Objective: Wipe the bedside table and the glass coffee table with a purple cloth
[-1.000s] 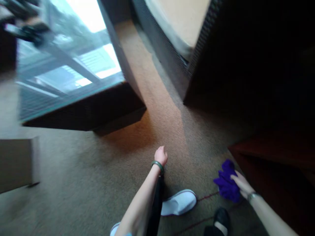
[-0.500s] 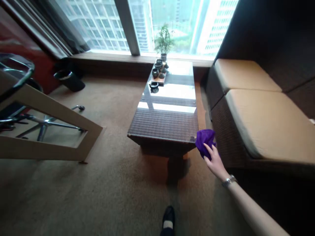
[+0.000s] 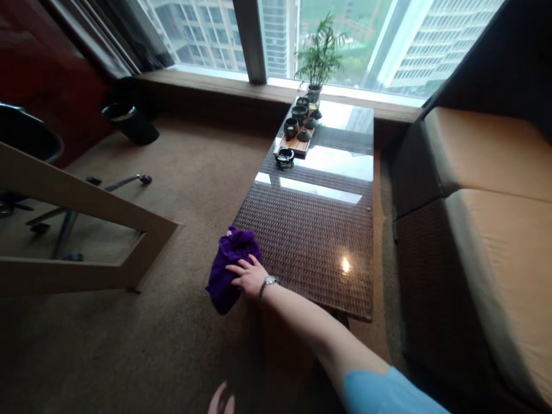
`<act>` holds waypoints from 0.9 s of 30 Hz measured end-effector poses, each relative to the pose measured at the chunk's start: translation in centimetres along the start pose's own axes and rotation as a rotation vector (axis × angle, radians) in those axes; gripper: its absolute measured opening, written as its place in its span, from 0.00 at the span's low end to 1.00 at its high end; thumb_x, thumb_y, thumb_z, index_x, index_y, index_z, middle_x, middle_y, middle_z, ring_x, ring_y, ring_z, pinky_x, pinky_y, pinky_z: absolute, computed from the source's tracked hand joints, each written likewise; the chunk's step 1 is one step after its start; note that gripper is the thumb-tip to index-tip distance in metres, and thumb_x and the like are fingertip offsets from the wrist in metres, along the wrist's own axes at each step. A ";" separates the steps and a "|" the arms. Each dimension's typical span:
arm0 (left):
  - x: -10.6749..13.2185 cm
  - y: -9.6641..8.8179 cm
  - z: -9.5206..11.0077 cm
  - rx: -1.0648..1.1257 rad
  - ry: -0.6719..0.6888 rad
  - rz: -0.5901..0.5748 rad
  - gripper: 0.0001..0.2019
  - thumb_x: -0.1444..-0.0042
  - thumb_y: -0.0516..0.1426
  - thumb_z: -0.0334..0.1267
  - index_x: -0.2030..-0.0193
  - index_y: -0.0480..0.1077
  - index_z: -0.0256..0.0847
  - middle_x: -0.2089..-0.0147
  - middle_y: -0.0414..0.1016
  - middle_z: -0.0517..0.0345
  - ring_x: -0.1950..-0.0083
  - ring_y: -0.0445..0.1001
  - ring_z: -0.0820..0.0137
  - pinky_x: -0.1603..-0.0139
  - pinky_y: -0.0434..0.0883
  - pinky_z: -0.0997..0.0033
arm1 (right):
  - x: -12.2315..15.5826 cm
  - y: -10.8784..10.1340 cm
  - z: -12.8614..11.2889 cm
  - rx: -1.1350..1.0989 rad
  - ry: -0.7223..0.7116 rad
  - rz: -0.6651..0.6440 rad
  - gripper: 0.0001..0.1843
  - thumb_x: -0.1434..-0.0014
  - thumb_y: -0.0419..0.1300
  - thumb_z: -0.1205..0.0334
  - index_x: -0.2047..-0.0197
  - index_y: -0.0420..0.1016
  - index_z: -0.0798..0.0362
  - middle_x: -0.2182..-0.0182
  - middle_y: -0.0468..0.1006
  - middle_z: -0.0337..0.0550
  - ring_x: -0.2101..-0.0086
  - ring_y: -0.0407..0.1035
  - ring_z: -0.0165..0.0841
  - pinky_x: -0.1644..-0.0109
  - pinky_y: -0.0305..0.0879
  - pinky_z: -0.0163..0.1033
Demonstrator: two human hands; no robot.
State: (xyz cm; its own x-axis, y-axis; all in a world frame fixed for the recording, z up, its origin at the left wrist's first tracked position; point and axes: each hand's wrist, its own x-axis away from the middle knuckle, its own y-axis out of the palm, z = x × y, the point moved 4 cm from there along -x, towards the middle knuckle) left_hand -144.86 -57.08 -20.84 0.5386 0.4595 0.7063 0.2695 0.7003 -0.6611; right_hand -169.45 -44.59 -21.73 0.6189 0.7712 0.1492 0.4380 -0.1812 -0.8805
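Since half a second ago the view has been brought closer to the low table (image 3: 319, 241), and the purple cloth (image 3: 230, 269) has been carried from the table's near right corner across to its near left corner. The right hand (image 3: 245, 277) is now seen stretched forward and to the left across the body, palm down, with the fingers (image 3: 236, 268) spread over the cloth and pressed onto it; the cloth is bunched, partly on the table's corner and partly hanging over the left edge above the carpet (image 3: 172, 322). A watch (image 3: 268, 282) is worn at the wrist, and a blue sleeve (image 3: 388, 394) is seen at the upper arm. Only the fingertips of the left hand (image 3: 221, 401) are shown at the bottom edge, so it cannot be told whether that hand is open or closed.

The near half of the table is bare woven surface under glass. A sofa (image 3: 487, 218) is set just beside the right edge, with a narrow strip of carpet between. Open carpet lies to the left, up to a tilted frame (image 3: 86, 230). At the far end a tray of cups (image 3: 299, 123), an ashtray (image 3: 284, 158) and a potted plant (image 3: 319, 57) are gathered, well apart from the cloth.
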 end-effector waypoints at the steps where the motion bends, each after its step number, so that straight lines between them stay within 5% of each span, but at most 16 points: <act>1: -1.0 0.0 2.3 0.066 -0.039 0.034 0.25 0.32 0.47 0.39 0.31 0.60 0.33 0.35 0.70 0.38 0.35 0.71 0.58 0.34 0.70 0.60 | -0.7 -0.8 1.3 0.032 -0.076 -0.008 0.19 0.30 0.51 0.52 0.40 0.74 0.37 0.28 0.54 0.29 0.32 0.48 0.40 0.28 0.43 0.60; 4: -4.9 -1.5 11.9 0.176 0.038 0.237 0.34 0.34 0.49 0.43 0.26 0.50 0.24 0.25 0.52 0.34 0.24 0.52 0.54 0.24 0.54 0.59 | 1.4 -5.5 10.1 0.081 -0.057 0.078 0.21 0.29 0.48 0.52 0.36 0.70 0.38 0.30 0.60 0.33 0.35 0.52 0.38 0.31 0.48 0.54; 7: -8.5 -2.6 20.4 0.131 0.116 0.321 0.38 0.35 0.52 0.43 0.25 0.45 0.22 0.23 0.42 0.30 0.22 0.43 0.50 0.23 0.46 0.56 | 8.1 -12.5 23.8 0.134 0.393 0.172 0.22 0.29 0.49 0.53 0.34 0.68 0.40 0.29 0.57 0.38 0.35 0.52 0.42 0.31 0.46 0.55; 9: -10.1 -2.3 23.4 0.133 0.086 0.281 0.39 0.34 0.52 0.43 0.24 0.42 0.25 0.22 0.36 0.26 0.22 0.42 0.45 0.23 0.47 0.51 | 13.7 -17.2 32.1 0.124 0.833 0.169 0.24 0.28 0.48 0.55 0.31 0.63 0.41 0.28 0.52 0.38 0.34 0.49 0.42 0.32 0.47 0.53; 11: -10.9 -1.5 24.4 0.150 0.059 0.254 0.39 0.33 0.51 0.44 0.24 0.39 0.26 0.23 0.29 0.23 0.22 0.38 0.41 0.24 0.49 0.48 | 18.1 -20.2 36.4 0.135 1.075 0.181 0.27 0.28 0.44 0.59 0.29 0.59 0.53 0.28 0.50 0.57 0.33 0.47 0.53 0.38 0.54 0.62; 13: -11.1 -0.8 24.4 0.164 0.044 0.243 0.40 0.33 0.50 0.46 0.23 0.36 0.28 0.23 0.22 0.23 0.22 0.35 0.42 0.25 0.51 0.48 | 21.1 -20.4 35.5 0.156 1.142 0.171 0.28 0.30 0.43 0.63 0.30 0.61 0.58 0.31 0.52 0.66 0.35 0.47 0.60 0.43 0.58 0.66; 15: -11.3 -0.3 24.1 0.171 0.042 0.231 0.40 0.32 0.49 0.47 0.23 0.34 0.28 0.23 0.21 0.24 0.22 0.33 0.43 0.26 0.53 0.47 | 22.7 -17.3 30.1 0.157 1.046 0.112 0.27 0.34 0.47 0.69 0.34 0.68 0.54 0.31 0.54 0.62 0.35 0.47 0.58 0.40 0.56 0.65; 17: -11.4 -0.2 23.8 0.174 0.029 0.216 0.40 0.32 0.48 0.48 0.23 0.34 0.28 0.23 0.21 0.24 0.22 0.32 0.43 0.26 0.54 0.44 | 22.6 -12.0 22.0 0.088 0.819 -0.022 0.31 0.41 0.52 0.75 0.37 0.71 0.46 0.30 0.57 0.52 0.32 0.44 0.53 0.35 0.48 0.65; 19: -11.6 -0.4 23.7 0.175 0.019 0.199 0.40 0.33 0.47 0.50 0.23 0.34 0.28 0.23 0.20 0.24 0.22 0.30 0.44 0.26 0.54 0.44 | 20.2 -6.6 13.9 -0.084 0.479 -0.128 0.22 0.36 0.55 0.64 0.41 0.72 0.34 0.31 0.60 0.36 0.33 0.48 0.48 0.36 0.52 0.62; 21: -11.7 -0.9 23.5 0.172 0.015 0.185 0.41 0.33 0.47 0.51 0.23 0.36 0.29 0.23 0.22 0.25 0.22 0.30 0.45 0.25 0.52 0.47 | 15.1 -3.9 8.9 -0.207 0.127 -0.139 0.18 0.31 0.52 0.50 0.39 0.69 0.30 0.30 0.58 0.28 0.34 0.51 0.40 0.35 0.53 0.57; 24: -11.8 -2.4 23.2 0.159 -0.023 0.191 0.38 0.33 0.43 0.53 0.24 0.45 0.30 0.22 0.31 0.28 0.21 0.34 0.49 0.24 0.48 0.51 | 3.9 -5.7 10.1 -0.120 -0.131 -0.086 0.17 0.29 0.49 0.54 0.43 0.74 0.35 0.31 0.60 0.28 0.38 0.54 0.36 0.39 0.57 0.52; 27: -11.7 -3.8 24.3 0.094 -0.094 0.251 0.38 0.34 0.39 0.56 0.25 0.52 0.31 0.22 0.38 0.32 0.22 0.43 0.46 0.24 0.47 0.49 | -5.6 -11.8 19.3 -0.003 -0.037 0.007 0.21 0.30 0.48 0.59 0.39 0.71 0.36 0.31 0.59 0.33 0.36 0.51 0.38 0.38 0.54 0.54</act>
State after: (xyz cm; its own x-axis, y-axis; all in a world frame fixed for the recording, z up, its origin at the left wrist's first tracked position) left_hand -171.55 -51.86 -20.50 0.5013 0.6704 0.5470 0.0599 0.6038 -0.7949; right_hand -190.62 -35.03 -20.87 0.5977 0.7917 0.1259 0.4354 -0.1887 -0.8802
